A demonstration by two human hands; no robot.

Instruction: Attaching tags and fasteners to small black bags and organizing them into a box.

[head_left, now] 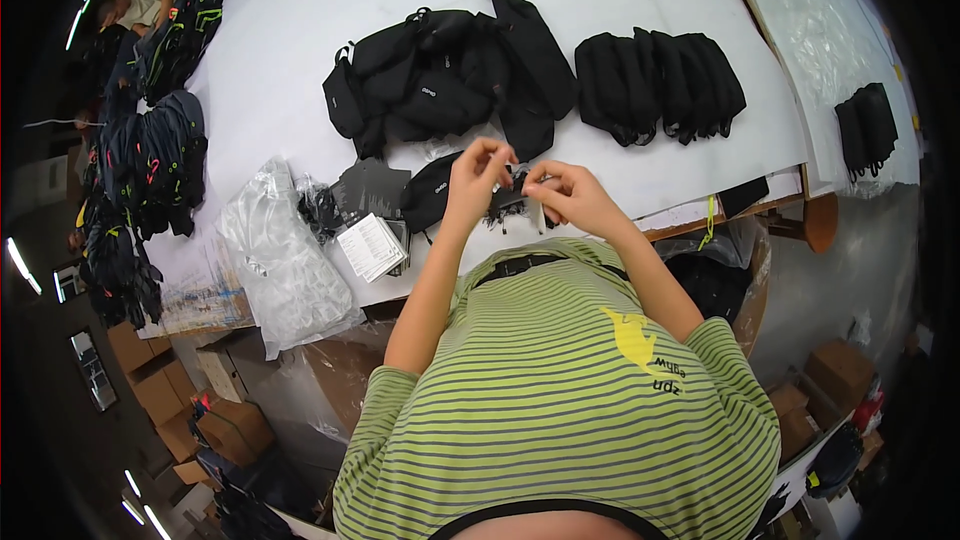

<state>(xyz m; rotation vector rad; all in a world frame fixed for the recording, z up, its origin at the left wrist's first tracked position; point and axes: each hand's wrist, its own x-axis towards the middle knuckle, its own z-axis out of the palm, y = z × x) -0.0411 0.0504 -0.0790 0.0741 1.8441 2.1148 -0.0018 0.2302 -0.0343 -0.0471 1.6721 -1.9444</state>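
Note:
Both hands are raised close together over the table's near edge. The fingers of my left hand are pinched, and so are those of my right hand. Something small, dark and thin shows between the fingertips, too small to name. Just below lies a bunch of short black cords, partly covered by the hands. Left of it rests a black fabric pouch, its right end behind my left wrist. Beside the pouch are dark flat cards and a stack of white printed tags.
A heap of black pouches lies farther back, with a neat row of black pouches to its right. Clear plastic bags hang over the near edge. Dark bags are piled at left, near another person. Cardboard boxes stand below.

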